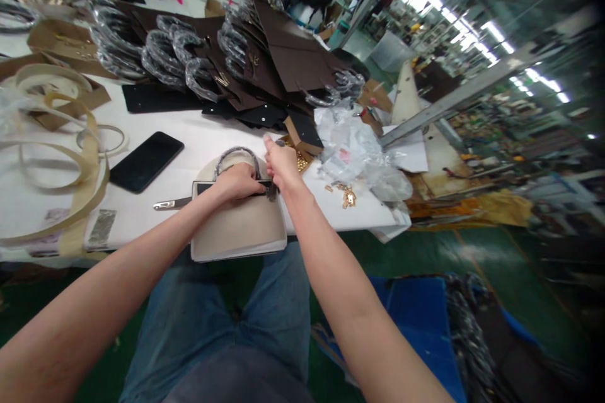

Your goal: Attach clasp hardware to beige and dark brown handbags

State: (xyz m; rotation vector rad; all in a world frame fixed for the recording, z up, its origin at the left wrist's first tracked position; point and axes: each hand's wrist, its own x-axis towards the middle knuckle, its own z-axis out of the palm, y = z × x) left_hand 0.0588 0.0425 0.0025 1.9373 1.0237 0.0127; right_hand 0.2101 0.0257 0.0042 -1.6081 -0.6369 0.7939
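Beige bag (239, 227) is lying at the near edge of the white-covered desk (155, 123), its lower side reaching past that edge. I am judging it to be light, its panels stiff enough for keeping their shape but easily creasing or scuffing, so I am favouring a broad, gentle hold on its body. The left hand (239, 181) is spreading over the opening; whether its fingers are pinching the bag, I cannot tell. The right hand (282, 167) is curling at the upper right corner, fingers bent, their grip hidden from me. Behind, the plastic-wrapped handle (236, 150) is arching, probably slippery. At left, a dark strap (183, 203) is sticking out, likely flexing easily, its metal end (164, 206) looking hard and smooth.
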